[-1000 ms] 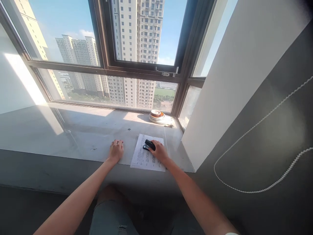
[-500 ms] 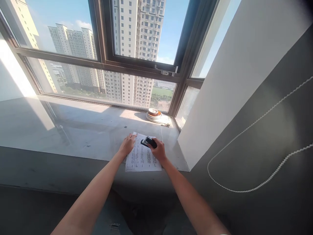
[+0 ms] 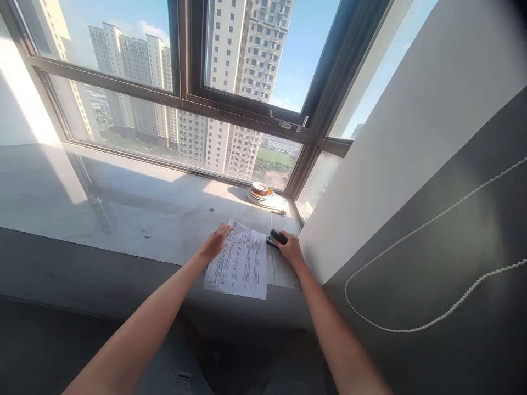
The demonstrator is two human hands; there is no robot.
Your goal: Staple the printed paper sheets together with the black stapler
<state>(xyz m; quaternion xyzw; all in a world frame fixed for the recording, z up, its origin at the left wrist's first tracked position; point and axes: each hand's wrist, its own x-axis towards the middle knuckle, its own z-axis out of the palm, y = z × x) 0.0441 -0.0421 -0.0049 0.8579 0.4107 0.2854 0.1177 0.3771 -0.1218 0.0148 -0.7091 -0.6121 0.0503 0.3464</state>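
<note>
Printed white paper [image 3: 242, 263] lies on the pale window sill, its lower edge reaching over the front edge. My left hand [image 3: 216, 242] grips the paper at its upper left corner, fingers closed on it. To the right of the paper, my right hand [image 3: 290, 247] is closed around a black stapler [image 3: 279, 237], held low at the sill surface and apart from the sheet's right edge.
A coiled stack of white and orange rolls [image 3: 261, 193] sits by the window corner. Small dark bits [image 3: 212, 209] lie on the sill [image 3: 123, 219]. A white wall [image 3: 370, 164] rises at the right, with a hanging bead chain [image 3: 395, 330] beside it.
My right hand has carried the stapler rightward from above the paper to beside it. The paper has tilted a little, with my left hand still at its corner. The view has shifted slightly.
</note>
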